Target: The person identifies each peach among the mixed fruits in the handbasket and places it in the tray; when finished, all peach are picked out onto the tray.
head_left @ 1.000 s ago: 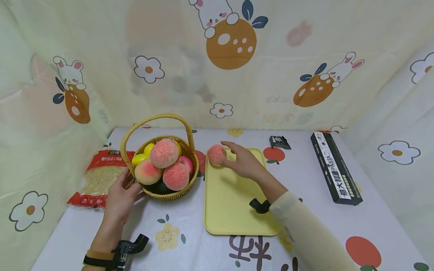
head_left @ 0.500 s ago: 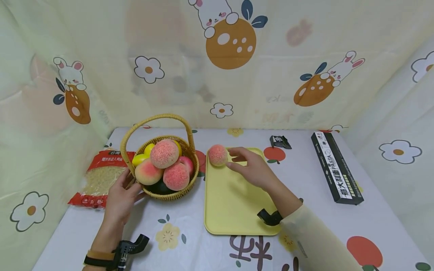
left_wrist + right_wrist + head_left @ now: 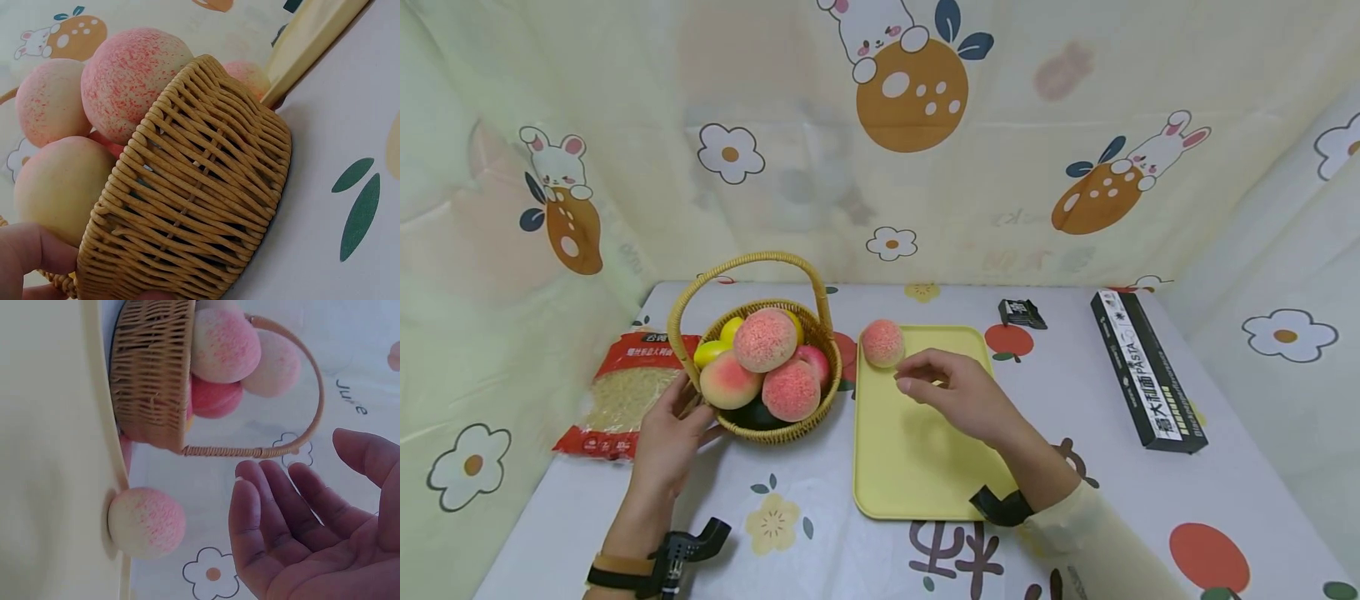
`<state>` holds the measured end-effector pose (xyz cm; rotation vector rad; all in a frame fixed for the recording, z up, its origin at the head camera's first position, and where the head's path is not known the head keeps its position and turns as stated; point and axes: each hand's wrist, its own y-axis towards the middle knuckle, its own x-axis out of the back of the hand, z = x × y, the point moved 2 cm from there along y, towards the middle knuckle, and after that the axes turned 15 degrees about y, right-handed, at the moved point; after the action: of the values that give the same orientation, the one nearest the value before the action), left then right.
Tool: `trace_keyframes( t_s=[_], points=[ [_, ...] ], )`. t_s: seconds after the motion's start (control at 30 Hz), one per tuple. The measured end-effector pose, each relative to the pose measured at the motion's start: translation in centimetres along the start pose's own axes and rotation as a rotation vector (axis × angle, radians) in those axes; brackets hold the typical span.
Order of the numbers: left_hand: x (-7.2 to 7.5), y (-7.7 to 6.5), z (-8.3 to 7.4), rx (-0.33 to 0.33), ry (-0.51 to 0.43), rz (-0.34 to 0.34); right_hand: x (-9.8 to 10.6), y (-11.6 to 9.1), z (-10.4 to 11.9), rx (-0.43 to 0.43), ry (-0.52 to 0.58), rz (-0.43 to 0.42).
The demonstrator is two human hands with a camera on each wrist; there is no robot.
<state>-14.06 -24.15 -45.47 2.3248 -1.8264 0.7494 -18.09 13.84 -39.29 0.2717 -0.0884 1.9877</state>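
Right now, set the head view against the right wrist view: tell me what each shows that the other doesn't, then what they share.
Only the head view shows the left hand, the red bag, the small black packet and the long black pasta box.

Only the right wrist view shows the palm side of the right hand and the dark lettering printed beyond it.

Both show the right hand, the wicker basket piled with peaches, and the lone peach on the tray.
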Motion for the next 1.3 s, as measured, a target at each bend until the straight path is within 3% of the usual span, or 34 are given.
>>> trace_keyframes(
  t_s=[0.47, 0.83, 1.3],
  points=[
    [-0.1, 0.1, 0.0, 0.003, -0.008, 0.003, -1.4, -0.6, 0.7, 0.059, 0.049, -0.002],
    [-0.1, 0.1, 0.2, 0.004, -0.009, 0.001, -2.7, 0.8, 2.9, 0.097, 0.066, 0.028],
    [-0.1, -0.1, 0.1, -0.005, -0.027, 0.013, -4.3, 2.7, 4.6, 0.137, 0.006, 0.088]
  ],
)
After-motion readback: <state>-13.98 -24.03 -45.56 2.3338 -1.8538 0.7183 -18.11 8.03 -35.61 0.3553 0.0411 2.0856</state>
